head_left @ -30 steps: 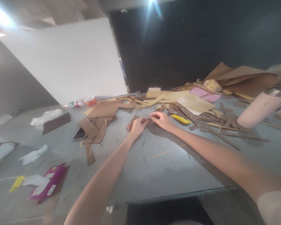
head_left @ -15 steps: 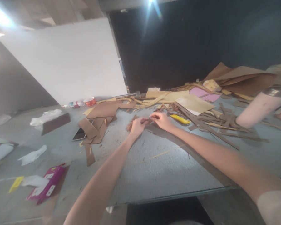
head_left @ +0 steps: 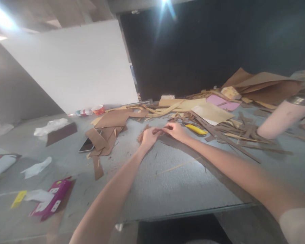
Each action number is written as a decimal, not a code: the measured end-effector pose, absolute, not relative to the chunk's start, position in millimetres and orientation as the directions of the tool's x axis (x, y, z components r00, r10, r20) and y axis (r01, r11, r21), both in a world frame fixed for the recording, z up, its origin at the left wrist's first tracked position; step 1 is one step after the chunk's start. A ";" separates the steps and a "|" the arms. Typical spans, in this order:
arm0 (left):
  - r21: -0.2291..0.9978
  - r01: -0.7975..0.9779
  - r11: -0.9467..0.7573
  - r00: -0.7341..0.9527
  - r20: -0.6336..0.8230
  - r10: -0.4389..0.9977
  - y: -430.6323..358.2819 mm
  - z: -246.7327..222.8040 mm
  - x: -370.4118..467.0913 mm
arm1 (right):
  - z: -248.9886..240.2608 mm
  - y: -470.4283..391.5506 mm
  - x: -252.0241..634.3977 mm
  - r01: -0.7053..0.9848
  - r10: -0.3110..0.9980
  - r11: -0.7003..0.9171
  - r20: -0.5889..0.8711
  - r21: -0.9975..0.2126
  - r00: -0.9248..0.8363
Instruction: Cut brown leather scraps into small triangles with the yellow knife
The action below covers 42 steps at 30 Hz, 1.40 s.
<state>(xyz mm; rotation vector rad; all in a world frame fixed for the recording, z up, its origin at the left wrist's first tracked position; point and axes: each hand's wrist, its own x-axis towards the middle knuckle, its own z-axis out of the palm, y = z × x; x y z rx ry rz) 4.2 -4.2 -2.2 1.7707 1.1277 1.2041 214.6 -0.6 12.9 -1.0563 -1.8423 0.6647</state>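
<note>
Near the middle of the table, my left hand (head_left: 151, 136) and my right hand (head_left: 175, 131) meet with their fingertips pinched together. A thin brown strip seems to run between the fingers, but the fingers hide most of it. Just left of my left hand a crumpled brown piece (head_left: 143, 133) shows behind the wrist. A yellow cutter (head_left: 196, 129) lies to the right of my right hand. Beyond it many narrow brown strips (head_left: 234, 135) spread out in a loose heap.
Brown sheet pieces (head_left: 112, 120) partly cover a phone (head_left: 86, 145) at left. A magenta tissue pack (head_left: 53, 200) lies at lower left. A pink bottle (head_left: 282, 118) stands at right. A red-and-white cup (head_left: 98, 109) sits by the white board (head_left: 73, 67). The table's front edge (head_left: 188, 214) is close.
My two hands have come slightly closer, their fingertips now nearly touching. The view has shifted a touch; the things on the table lie as before.
</note>
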 end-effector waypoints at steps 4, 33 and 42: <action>0.894 0.255 -0.369 0.183 0.330 0.926 -4.4 -2.0 4.6 | 12.5 -0.6 215.0 0.384 0.856 0.517 0.448 -0.765 -0.258; 0.884 0.293 -0.366 0.178 0.325 0.929 -2.2 -3.6 3.0 | 13.2 -2.6 214.0 0.407 0.870 0.492 0.450 -0.770 -0.201; 0.910 0.253 -0.327 0.213 0.278 0.937 -4.7 0.4 2.6 | 11.8 -1.3 214.0 0.412 0.873 0.486 0.448 -0.771 -0.193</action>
